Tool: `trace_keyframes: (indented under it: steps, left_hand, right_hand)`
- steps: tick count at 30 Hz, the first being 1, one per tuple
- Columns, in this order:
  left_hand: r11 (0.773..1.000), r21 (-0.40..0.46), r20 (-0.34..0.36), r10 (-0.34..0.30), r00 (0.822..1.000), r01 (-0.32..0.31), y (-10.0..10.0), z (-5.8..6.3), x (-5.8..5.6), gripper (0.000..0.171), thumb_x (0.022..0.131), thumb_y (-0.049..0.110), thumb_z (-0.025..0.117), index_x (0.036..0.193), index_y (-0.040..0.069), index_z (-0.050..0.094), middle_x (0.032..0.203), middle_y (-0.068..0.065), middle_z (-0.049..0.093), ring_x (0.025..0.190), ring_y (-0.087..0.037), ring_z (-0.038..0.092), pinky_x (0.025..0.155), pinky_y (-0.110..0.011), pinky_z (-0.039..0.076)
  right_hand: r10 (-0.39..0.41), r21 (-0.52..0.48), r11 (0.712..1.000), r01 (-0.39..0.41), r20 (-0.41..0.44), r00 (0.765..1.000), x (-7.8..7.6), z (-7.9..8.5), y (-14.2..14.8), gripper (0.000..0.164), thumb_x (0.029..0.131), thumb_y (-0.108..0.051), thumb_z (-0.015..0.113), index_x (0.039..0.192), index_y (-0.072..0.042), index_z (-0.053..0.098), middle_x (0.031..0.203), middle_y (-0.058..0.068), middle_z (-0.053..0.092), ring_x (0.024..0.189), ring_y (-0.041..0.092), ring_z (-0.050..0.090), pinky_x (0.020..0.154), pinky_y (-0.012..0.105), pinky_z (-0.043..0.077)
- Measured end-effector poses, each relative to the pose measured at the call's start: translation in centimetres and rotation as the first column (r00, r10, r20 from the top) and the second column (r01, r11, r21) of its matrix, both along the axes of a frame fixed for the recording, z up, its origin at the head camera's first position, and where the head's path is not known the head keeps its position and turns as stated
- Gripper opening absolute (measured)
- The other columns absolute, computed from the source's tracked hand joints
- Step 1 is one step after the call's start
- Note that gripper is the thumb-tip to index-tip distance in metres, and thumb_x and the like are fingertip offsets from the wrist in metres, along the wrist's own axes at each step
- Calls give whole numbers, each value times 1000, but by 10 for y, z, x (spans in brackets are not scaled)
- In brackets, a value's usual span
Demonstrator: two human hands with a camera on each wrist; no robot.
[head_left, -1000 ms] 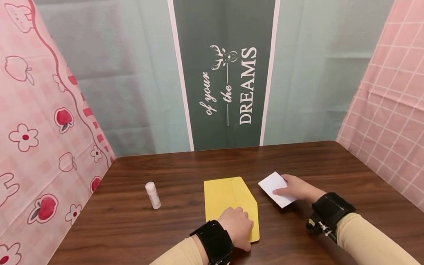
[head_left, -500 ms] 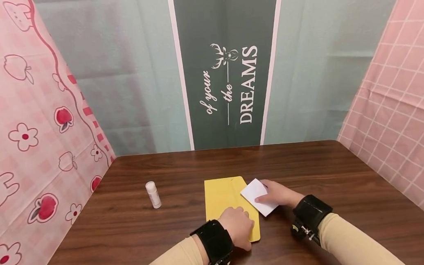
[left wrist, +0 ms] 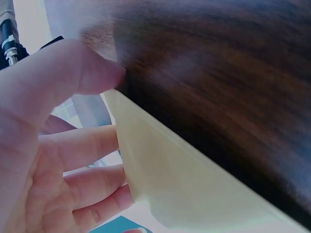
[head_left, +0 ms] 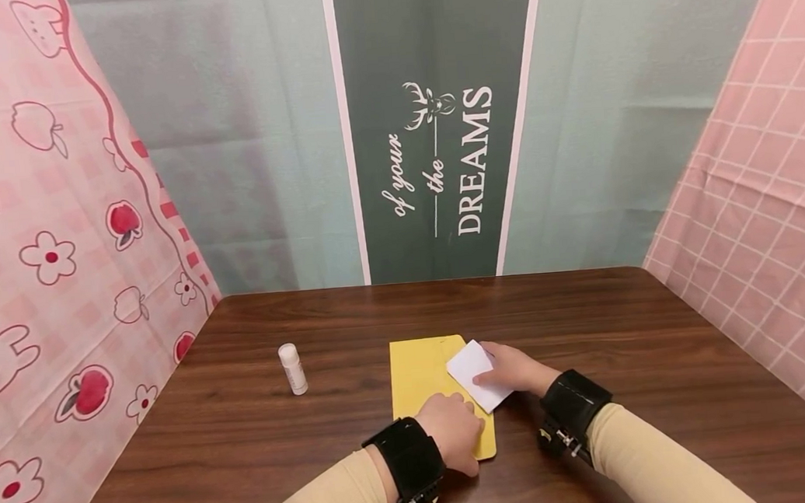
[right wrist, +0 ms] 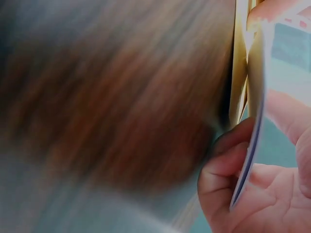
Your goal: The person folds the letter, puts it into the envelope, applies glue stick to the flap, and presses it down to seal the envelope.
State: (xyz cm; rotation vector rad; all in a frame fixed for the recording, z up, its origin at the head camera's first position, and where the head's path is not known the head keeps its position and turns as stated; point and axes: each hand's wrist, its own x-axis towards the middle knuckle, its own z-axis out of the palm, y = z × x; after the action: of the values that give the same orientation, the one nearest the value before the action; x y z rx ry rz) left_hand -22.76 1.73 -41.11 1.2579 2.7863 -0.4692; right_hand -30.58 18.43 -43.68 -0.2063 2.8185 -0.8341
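A yellow envelope (head_left: pixel 416 371) with angled right-hand corners lies on the dark wooden table. My left hand (head_left: pixel 451 429) rests over its lower part. In the left wrist view the thumb tip meets a corner of the envelope (left wrist: pixel 175 174), and the fingertips touch its side edge, apart from the thumb. My right hand (head_left: pixel 512 370) pinches a folded white paper (head_left: pixel 468 362), thumb on top and fingers curled beneath. Its left corner overlaps the envelope's right side. Seen from the right wrist, the paper (right wrist: pixel 253 148) bends slightly against the envelope's yellow layers (right wrist: pixel 239 73).
A white glue stick (head_left: pixel 293 370) with a clear cap lies on the table (head_left: pixel 309 320) at left. Pink patterned cloth (head_left: pixel 59 252) hangs along the left side and pink checked cloth (head_left: pixel 776 178) on the right. A green printed curtain (head_left: pixel 437 46) closes the back.
My right hand has brought the white paper leftward from beside the envelope until it overlaps the envelope's right side. The left hand and envelope keep their places.
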Motion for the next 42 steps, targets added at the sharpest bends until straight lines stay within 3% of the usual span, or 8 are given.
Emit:
trace_keyframes:
  steps: [9, 17, 19, 22, 25, 27, 32, 42]
  left_hand:
    - [999, 32, 28, -38, 999, 37, -2, 1, -2, 25, 72, 48, 72, 83, 26, 65, 74, 8, 51, 70, -9, 50, 59, -26, 43]
    - [944, 245, 64, -245, 967, 223, -27, 0, -24, 24, 79, 42, 70, 93, 22, 70, 88, 12, 61, 78, -2, 56, 66, -17, 45]
    - [942, 292, 91, -201, 975, 167, -42, 3, -36, 34, 79, 40, 70, 105, 18, 69, 101, 9, 63, 90, -5, 59, 75, -20, 47]
    - [959, 280, 194, -16, 981, -40, -67, 3, -55, 58, 77, 44, 73, 124, 14, 59, 123, -2, 57, 110, -17, 55, 88, -31, 45]
    - [941, 216, 320, 185, 929, -262, -93, -2, -73, 81, 72, 50, 75, 138, 14, 45, 142, -9, 41, 126, -26, 42, 98, -39, 38]
    - [920, 187, 385, 255, 887, -346, -106, -7, -80, 89, 69, 52, 76, 141, 13, 41, 147, -11, 33, 130, -29, 36, 101, -42, 35]
    - [897, 176, 464, 287, 838, -405, -119, -15, -86, 92, 68, 55, 76, 142, 14, 40, 149, -10, 29, 133, -32, 29, 102, -44, 32]
    - [887, 206, 425, 300, 854, -414, -109, -5, -77, 89, 62, 53, 81, 133, 10, 47, 148, -12, 30, 127, -35, 33, 98, -42, 37]
  right_hand:
    - [13, 54, 998, -11, -23, 1000, 2, 4, -6, 62, 81, -15, 72, 131, 10, 44, 127, 27, 50, 116, 37, 48, 97, 49, 37]
    - [72, 94, 994, -64, -82, 994, 2, 4, -10, 59, 78, -11, 74, 126, 11, 49, 118, 26, 57, 102, 33, 55, 92, 46, 42]
    - [75, 100, 993, -66, -88, 993, 3, 4, -10, 59, 79, -11, 74, 127, 11, 48, 118, 25, 56, 101, 31, 55, 92, 46, 42]
    - [73, 123, 990, -63, -78, 994, 4, 3, -9, 60, 81, -12, 72, 130, 10, 46, 121, 24, 55, 99, 29, 54, 93, 45, 42]
    - [69, 148, 987, -60, -56, 996, 4, 4, -11, 61, 82, -13, 71, 132, 9, 43, 124, 23, 54, 99, 28, 54, 94, 45, 41]
    - [71, 160, 985, -64, -39, 997, 4, 5, -12, 61, 82, -13, 70, 132, 9, 42, 123, 24, 54, 98, 28, 54, 93, 45, 42]
    - [66, 149, 987, -66, 5, 998, 5, 7, -14, 64, 82, -11, 70, 133, 11, 39, 125, 25, 52, 99, 28, 53, 94, 44, 41]
    - [24, 110, 994, -15, -81, 996, 10, 9, -17, 71, 76, -11, 76, 133, 12, 40, 126, 27, 51, 108, 31, 53, 91, 43, 43]
